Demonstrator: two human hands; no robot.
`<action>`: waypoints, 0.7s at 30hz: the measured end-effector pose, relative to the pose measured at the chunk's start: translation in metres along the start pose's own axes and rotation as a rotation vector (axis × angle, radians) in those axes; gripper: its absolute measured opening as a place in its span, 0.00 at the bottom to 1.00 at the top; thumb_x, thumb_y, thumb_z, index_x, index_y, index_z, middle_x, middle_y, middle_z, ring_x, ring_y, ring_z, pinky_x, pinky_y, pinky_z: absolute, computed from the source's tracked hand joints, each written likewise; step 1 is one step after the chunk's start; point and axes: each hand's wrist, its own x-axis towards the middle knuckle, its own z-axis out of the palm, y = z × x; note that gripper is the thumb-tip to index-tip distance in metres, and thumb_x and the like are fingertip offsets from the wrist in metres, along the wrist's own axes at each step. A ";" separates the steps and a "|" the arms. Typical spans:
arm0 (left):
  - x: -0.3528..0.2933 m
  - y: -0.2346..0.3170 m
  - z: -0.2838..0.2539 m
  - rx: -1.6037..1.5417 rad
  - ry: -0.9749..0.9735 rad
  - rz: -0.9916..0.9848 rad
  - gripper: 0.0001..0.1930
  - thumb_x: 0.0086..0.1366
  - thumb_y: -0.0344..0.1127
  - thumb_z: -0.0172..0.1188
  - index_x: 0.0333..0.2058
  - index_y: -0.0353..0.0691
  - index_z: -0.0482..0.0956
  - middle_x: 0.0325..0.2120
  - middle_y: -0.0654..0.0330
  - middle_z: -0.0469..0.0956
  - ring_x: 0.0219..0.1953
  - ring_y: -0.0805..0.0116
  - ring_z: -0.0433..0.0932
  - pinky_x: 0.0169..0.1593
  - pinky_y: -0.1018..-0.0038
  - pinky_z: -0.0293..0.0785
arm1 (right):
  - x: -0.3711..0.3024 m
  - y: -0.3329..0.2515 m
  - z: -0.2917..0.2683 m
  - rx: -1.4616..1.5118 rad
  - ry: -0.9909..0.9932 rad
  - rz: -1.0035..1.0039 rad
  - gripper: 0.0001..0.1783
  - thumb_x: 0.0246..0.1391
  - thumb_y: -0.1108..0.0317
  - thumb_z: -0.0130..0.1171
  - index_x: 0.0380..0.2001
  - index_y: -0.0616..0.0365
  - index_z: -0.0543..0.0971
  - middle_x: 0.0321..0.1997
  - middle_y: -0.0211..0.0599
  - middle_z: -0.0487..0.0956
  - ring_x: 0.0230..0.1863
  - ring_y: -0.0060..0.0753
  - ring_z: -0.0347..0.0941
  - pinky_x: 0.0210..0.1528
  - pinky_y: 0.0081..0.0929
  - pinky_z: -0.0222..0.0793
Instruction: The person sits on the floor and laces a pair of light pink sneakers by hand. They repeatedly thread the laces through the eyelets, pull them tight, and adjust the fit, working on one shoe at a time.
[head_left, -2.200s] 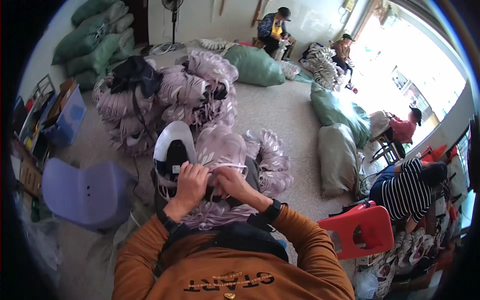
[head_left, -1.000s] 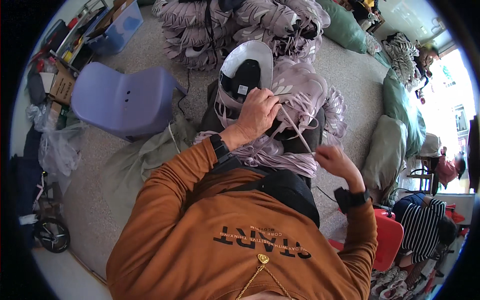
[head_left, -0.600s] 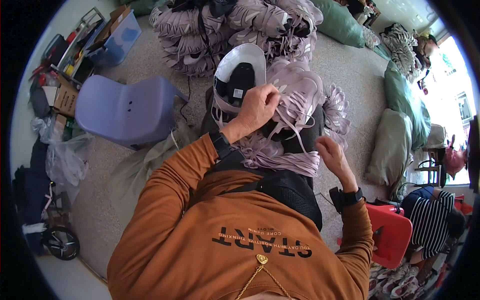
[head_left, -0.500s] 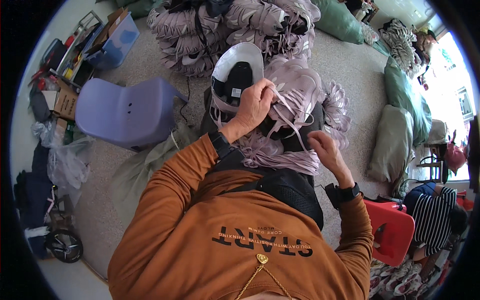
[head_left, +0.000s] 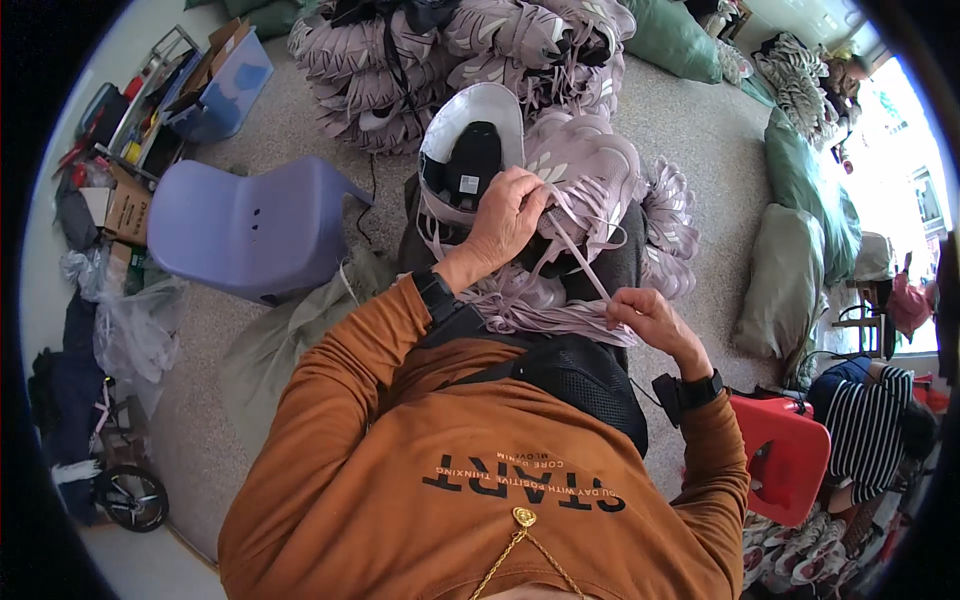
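Observation:
My left hand (head_left: pixel 505 220) is closed in a pinch on a pale pink shoelace (head_left: pixel 578 245), beside the front of a pale pink shoe upper (head_left: pixel 585 160). Lower and to the right, my right hand (head_left: pixel 648 318) pinches the same lace, which runs taut between both hands. More lace loops lie loosely across the upper. Just left of it, against my left hand, rests a white-lined piece (head_left: pixel 500 105) with a black inner part and a small white label. Below the hands, a bundle of pale pink laces (head_left: pixel 560 318) lies across my lap.
Stacks of pink shoe uppers (head_left: pixel 380 75) stand ahead, with another bunch (head_left: pixel 670 225) at the right. A lilac chair (head_left: pixel 240 220) is on the left, a red stool (head_left: pixel 785 455) at lower right. Filled green sacks (head_left: pixel 785 285) line the right; a person in stripes (head_left: pixel 865 430) bends nearby.
My right hand, apart from the lace before, has closed on it and moved slightly down. The lace has gone from slack to straight. My left hand stays nearly in place.

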 end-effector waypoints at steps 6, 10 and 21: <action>0.000 -0.004 -0.003 0.016 -0.042 -0.030 0.10 0.69 0.33 0.57 0.39 0.30 0.78 0.36 0.52 0.77 0.42 0.55 0.78 0.48 0.67 0.72 | 0.022 -0.010 0.003 0.476 0.469 -0.045 0.11 0.64 0.67 0.58 0.47 0.60 0.79 0.43 0.30 0.81 0.42 0.20 0.76 0.47 0.22 0.73; 0.000 -0.005 -0.005 0.020 -0.057 -0.009 0.10 0.69 0.33 0.57 0.40 0.31 0.78 0.35 0.53 0.77 0.41 0.57 0.78 0.48 0.69 0.73 | 0.040 -0.018 0.000 0.366 0.305 -0.258 0.12 0.61 0.78 0.55 0.47 0.60 0.79 0.46 0.30 0.80 0.45 0.21 0.75 0.52 0.20 0.70; 0.019 0.014 -0.028 -0.239 -0.260 -0.268 0.20 0.75 0.47 0.54 0.45 0.32 0.80 0.32 0.65 0.79 0.36 0.79 0.72 0.42 0.79 0.70 | 0.048 -0.004 0.009 0.183 0.576 -0.194 0.12 0.64 0.80 0.47 0.45 0.65 0.79 0.37 0.30 0.80 0.39 0.19 0.75 0.45 0.20 0.72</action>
